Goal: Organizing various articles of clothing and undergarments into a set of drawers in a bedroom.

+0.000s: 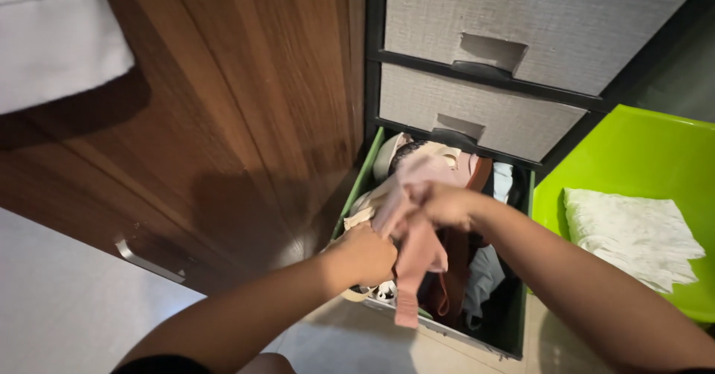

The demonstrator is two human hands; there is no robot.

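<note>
Both my hands are over an open bottom drawer (pixel 514 322) with a green lining, packed with several folded garments. My right hand (pixel 443 204) grips a pale pink garment (pixel 415 259) that hangs down in front of the drawer. My left hand (pixel 366 255) is closed at the drawer's left front edge, against the pink garment and a cream piece of cloth; what its fingers hold is hidden. Brown, white and light blue clothes lie under and beside the pink one.
Two shut grey fabric drawers (pixel 521 24) with slot handles stack above the open one. A bright green bin (pixel 640 158) at right holds a folded white patterned cloth (pixel 633 232). A wooden cabinet (pixel 223 121) with a metal handle (pixel 149 261) stands at left; pale tiled floor lies below.
</note>
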